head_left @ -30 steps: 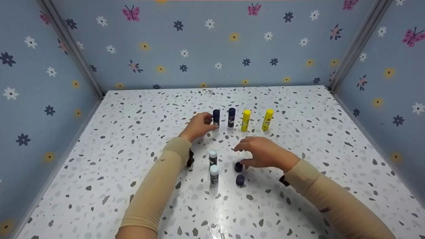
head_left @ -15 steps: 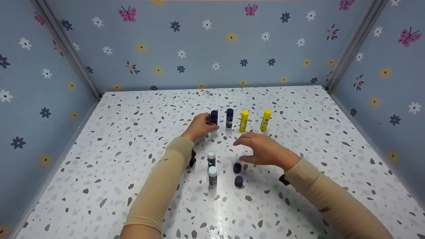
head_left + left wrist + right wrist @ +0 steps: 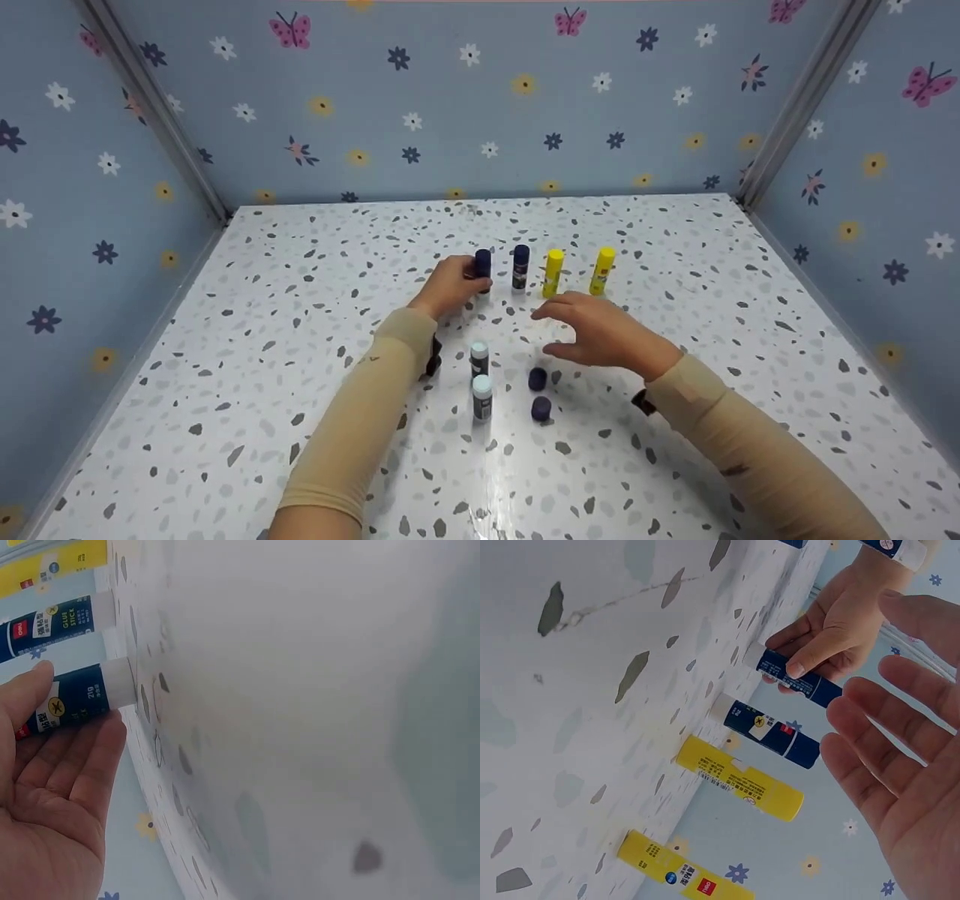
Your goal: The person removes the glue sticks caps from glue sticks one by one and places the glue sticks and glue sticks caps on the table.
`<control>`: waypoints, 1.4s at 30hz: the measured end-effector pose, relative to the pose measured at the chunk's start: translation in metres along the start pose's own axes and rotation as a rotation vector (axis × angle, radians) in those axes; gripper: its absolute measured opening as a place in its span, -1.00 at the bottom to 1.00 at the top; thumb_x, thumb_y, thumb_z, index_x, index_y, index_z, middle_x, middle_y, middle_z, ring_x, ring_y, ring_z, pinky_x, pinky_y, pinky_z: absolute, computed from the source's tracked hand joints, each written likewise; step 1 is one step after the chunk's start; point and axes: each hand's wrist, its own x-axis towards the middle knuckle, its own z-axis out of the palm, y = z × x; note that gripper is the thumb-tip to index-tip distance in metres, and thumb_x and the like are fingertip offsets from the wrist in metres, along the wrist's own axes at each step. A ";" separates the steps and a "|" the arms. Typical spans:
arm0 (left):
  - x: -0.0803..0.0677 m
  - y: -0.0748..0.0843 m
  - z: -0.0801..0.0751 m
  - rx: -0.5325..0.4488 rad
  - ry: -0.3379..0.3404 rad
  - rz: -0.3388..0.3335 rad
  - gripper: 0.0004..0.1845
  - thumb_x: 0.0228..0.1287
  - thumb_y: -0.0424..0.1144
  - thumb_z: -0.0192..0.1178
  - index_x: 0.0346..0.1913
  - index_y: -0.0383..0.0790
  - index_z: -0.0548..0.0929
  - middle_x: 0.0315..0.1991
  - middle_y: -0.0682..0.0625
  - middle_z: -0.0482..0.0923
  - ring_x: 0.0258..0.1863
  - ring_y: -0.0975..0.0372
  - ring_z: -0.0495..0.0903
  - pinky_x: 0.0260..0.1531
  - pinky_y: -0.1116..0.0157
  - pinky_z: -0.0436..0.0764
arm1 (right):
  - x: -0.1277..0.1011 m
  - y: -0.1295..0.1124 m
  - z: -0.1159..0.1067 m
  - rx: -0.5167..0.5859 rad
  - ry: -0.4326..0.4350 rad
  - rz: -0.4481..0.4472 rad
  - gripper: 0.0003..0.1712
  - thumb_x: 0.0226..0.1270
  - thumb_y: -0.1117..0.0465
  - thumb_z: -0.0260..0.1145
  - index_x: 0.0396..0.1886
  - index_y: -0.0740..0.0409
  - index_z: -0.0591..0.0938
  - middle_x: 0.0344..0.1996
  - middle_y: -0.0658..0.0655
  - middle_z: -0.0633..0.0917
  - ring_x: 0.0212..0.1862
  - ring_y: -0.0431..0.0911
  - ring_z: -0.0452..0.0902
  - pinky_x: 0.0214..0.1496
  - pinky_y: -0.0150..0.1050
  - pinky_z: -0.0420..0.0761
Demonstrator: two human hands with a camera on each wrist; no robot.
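My left hand [image 3: 450, 286] grips a navy glue stick [image 3: 82, 699] between thumb and fingers; the stick stands upright, its white base at the tabletop. Beside it, on the right, a second navy glue stick [image 3: 520, 268] stands upright, followed by two yellow glue sticks [image 3: 553, 274] in the same row. My right hand [image 3: 604, 334] hovers in front of the yellow sticks, fingers spread and holding nothing. Nearer my body, two dark-bodied sticks with pale tops [image 3: 482, 397] stand one behind the other. Just right of them are two small dark caps [image 3: 541, 409], below my right thumb in the head view.
The white speckled tabletop [image 3: 300, 420] carries everything. Flowered blue panels [image 3: 480, 97] rise at the back and both sides, with metal posts at the corners. Beige sleeves [image 3: 367, 405] cover both forearms, each with a dark wrist device.
My right hand has lifted away from the dark caps, toward the yellow glue sticks. The navy glue stick in my left hand has shifted slightly left, away from its neighbour.
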 end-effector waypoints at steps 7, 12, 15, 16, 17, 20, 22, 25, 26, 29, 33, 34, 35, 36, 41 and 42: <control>-0.007 -0.004 -0.011 0.047 0.021 -0.003 -0.65 0.58 -0.19 0.30 0.22 -0.37 0.68 0.16 -0.25 0.75 0.21 -0.04 0.70 0.37 0.02 0.62 | 0.001 0.006 -0.004 0.024 -0.007 0.017 -0.44 0.43 0.08 0.56 0.35 0.13 0.69 0.25 0.15 0.75 0.30 0.11 0.68 0.34 0.13 0.68; -0.014 -0.005 -0.020 0.074 0.034 0.011 -0.62 0.62 -0.13 0.24 0.23 -0.38 0.66 0.17 -0.28 0.72 0.19 -0.07 0.70 0.32 -0.03 0.63 | 0.002 0.011 -0.004 0.028 0.004 0.029 -0.45 0.43 0.10 0.56 0.34 0.13 0.69 0.25 0.18 0.76 0.29 0.12 0.69 0.34 0.13 0.69; -0.019 -0.006 -0.025 0.076 0.040 0.023 -0.58 0.67 -0.09 0.18 0.27 -0.38 0.62 0.20 -0.29 0.70 0.19 -0.08 0.69 0.27 -0.04 0.64 | 0.001 0.012 -0.005 0.019 0.026 0.028 -0.46 0.42 0.11 0.57 0.33 0.13 0.70 0.24 0.19 0.76 0.29 0.14 0.69 0.34 0.14 0.68; -0.020 -0.006 -0.026 0.074 0.041 0.025 -0.57 0.68 -0.08 0.16 0.29 -0.38 0.60 0.21 -0.29 0.69 0.20 -0.08 0.69 0.27 -0.03 0.65 | 0.001 0.012 -0.006 0.016 0.036 0.027 -0.46 0.42 0.11 0.57 0.33 0.14 0.70 0.24 0.20 0.76 0.29 0.15 0.69 0.34 0.14 0.68; -0.021 -0.006 -0.027 0.071 0.042 0.026 -0.56 0.69 -0.07 0.14 0.30 -0.38 0.58 0.23 -0.29 0.68 0.21 -0.08 0.68 0.27 -0.03 0.64 | 0.001 0.012 -0.006 0.010 0.047 0.026 -0.46 0.42 0.12 0.57 0.33 0.14 0.70 0.24 0.20 0.76 0.29 0.16 0.69 0.35 0.15 0.68; -0.025 -0.005 -0.032 0.062 0.041 0.026 -0.55 0.71 -0.06 0.09 0.34 -0.37 0.53 0.25 -0.30 0.66 0.23 -0.08 0.68 0.27 -0.03 0.65 | 0.001 0.011 -0.008 0.001 0.081 0.028 -0.46 0.43 0.12 0.56 0.33 0.16 0.70 0.25 0.20 0.76 0.32 0.18 0.67 0.38 0.17 0.66; -0.027 -0.004 -0.035 0.060 0.045 0.028 -0.55 0.71 -0.06 0.07 0.34 -0.37 0.51 0.23 -0.30 0.66 0.23 -0.09 0.68 0.29 -0.04 0.65 | 0.002 0.010 -0.009 -0.004 0.107 0.028 -0.47 0.43 0.12 0.56 0.32 0.17 0.70 0.24 0.21 0.76 0.32 0.19 0.68 0.37 0.17 0.66; -0.031 -0.001 -0.039 0.059 0.046 0.031 -0.57 0.72 -0.06 0.05 0.30 -0.36 0.51 0.19 -0.30 0.67 0.18 -0.07 0.70 0.25 -0.03 0.66 | 0.005 0.009 -0.010 -0.011 0.147 0.026 -0.46 0.43 0.10 0.57 0.32 0.18 0.70 0.23 0.23 0.76 0.31 0.19 0.68 0.36 0.17 0.67; -0.033 0.000 -0.039 0.055 0.045 0.033 -0.58 0.72 -0.06 0.05 0.29 -0.36 0.51 0.17 -0.29 0.68 0.15 -0.06 0.70 0.22 -0.03 0.67 | 0.005 0.008 -0.010 -0.010 0.159 0.026 -0.45 0.43 0.10 0.57 0.32 0.18 0.69 0.23 0.24 0.76 0.30 0.19 0.69 0.36 0.17 0.67; -0.038 0.004 -0.041 0.056 0.040 0.041 -0.60 0.73 -0.06 0.04 0.27 -0.35 0.50 0.11 -0.26 0.67 0.05 -0.01 0.68 0.13 0.01 0.68 | 0.006 0.008 -0.011 -0.006 0.191 0.033 -0.41 0.43 0.08 0.57 0.36 0.19 0.67 0.23 0.26 0.75 0.28 0.19 0.69 0.33 0.17 0.69; -0.044 0.008 -0.042 0.078 0.033 0.064 -0.61 0.74 -0.06 0.01 0.26 -0.34 0.49 -0.03 -0.19 0.63 -0.11 0.10 0.59 -0.01 0.10 0.62 | 0.007 0.007 -0.012 0.005 0.213 0.063 -0.37 0.44 0.06 0.56 0.41 0.16 0.64 0.26 0.24 0.74 0.30 0.18 0.68 0.34 0.16 0.69; -0.045 0.009 -0.042 0.083 0.029 0.069 -0.61 0.75 -0.05 -0.01 0.26 -0.34 0.48 -0.06 -0.17 0.60 -0.15 0.12 0.56 -0.05 0.13 0.60 | 0.008 0.006 -0.012 0.009 0.215 0.071 -0.37 0.44 0.05 0.56 0.42 0.16 0.64 0.27 0.24 0.73 0.31 0.18 0.68 0.35 0.16 0.68; -0.046 0.010 -0.042 0.088 0.025 0.075 -0.60 0.76 -0.05 -0.02 0.28 -0.33 0.46 -0.10 -0.15 0.58 -0.19 0.13 0.53 -0.08 0.14 0.57 | 0.008 0.006 -0.013 0.011 0.218 0.076 -0.37 0.45 0.05 0.56 0.42 0.15 0.64 0.28 0.24 0.73 0.32 0.18 0.67 0.36 0.17 0.68; -0.047 0.011 -0.042 0.092 0.019 0.079 -0.60 0.77 -0.05 -0.04 0.30 -0.33 0.45 -0.13 -0.14 0.55 -0.22 0.14 0.51 -0.12 0.15 0.55 | 0.008 0.005 -0.013 0.012 0.221 0.078 -0.36 0.45 0.04 0.55 0.42 0.16 0.64 0.28 0.24 0.73 0.32 0.18 0.67 0.37 0.17 0.67; -0.053 0.017 -0.042 0.138 -0.023 0.070 -0.54 0.81 -0.02 -0.17 0.42 -0.32 0.29 -0.13 -0.15 0.52 -0.28 0.14 0.49 -0.18 0.17 0.50 | 0.010 0.002 -0.014 0.019 0.234 0.075 -0.37 0.47 0.04 0.54 0.43 0.18 0.63 0.30 0.26 0.72 0.34 0.20 0.66 0.38 0.18 0.66; -0.054 0.017 -0.042 0.156 -0.033 0.067 -0.53 0.81 -0.01 -0.20 0.43 -0.32 0.27 -0.12 -0.16 0.53 -0.28 0.14 0.49 -0.19 0.16 0.50 | 0.011 0.002 -0.014 0.020 0.238 0.075 -0.37 0.47 0.04 0.54 0.43 0.18 0.63 0.31 0.26 0.71 0.35 0.20 0.66 0.39 0.18 0.66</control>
